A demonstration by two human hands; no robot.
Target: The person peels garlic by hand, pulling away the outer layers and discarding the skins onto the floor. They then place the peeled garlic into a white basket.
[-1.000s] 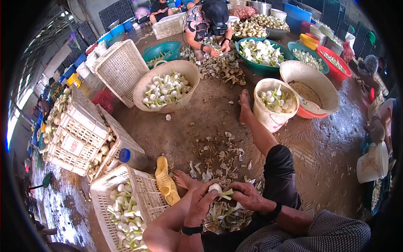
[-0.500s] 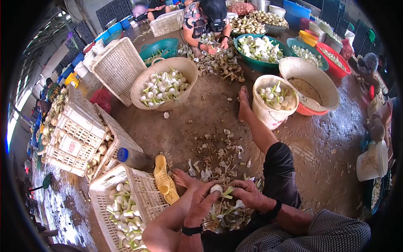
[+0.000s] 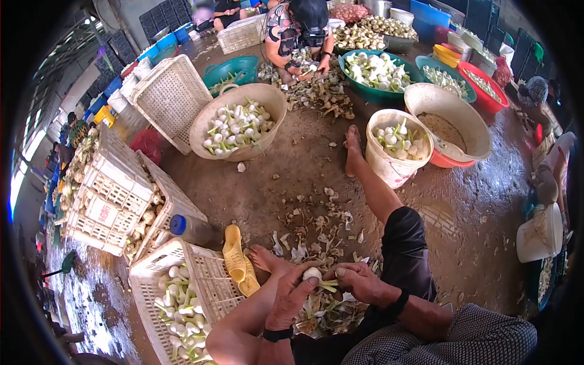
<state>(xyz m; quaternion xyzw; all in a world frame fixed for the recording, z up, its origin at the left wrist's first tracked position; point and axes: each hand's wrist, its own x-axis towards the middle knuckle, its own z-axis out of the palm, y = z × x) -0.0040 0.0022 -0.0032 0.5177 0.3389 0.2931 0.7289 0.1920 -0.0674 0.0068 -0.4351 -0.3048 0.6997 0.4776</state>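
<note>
Low in the picture, my left hand (image 3: 291,294) grips a white garlic bulb (image 3: 312,274) whose short green stem (image 3: 329,285) points right. Close beside that stem, my right hand (image 3: 367,285) has its thumb and fingers pinched together; what lies between them is too small to make out. Loose garlic skins (image 3: 321,311) lie on the floor under both hands. To the left, a white plastic crate (image 3: 148,267) holds trimmed bulbs with green stems.
A white bucket (image 3: 395,168) of garlic stands by my foot, beside a beige basin (image 3: 480,137). Another beige basin (image 3: 207,137) holds bulbs. Yellow slippers (image 3: 235,255) and a blue-capped jar (image 3: 193,229) lie left. A person (image 3: 301,36) crouches ahead among garlic skins.
The bulb has turned slightly in my left hand, and its stem now shows longer and more level. My right fingers have shifted a little. The crouching person's hands have moved.
</note>
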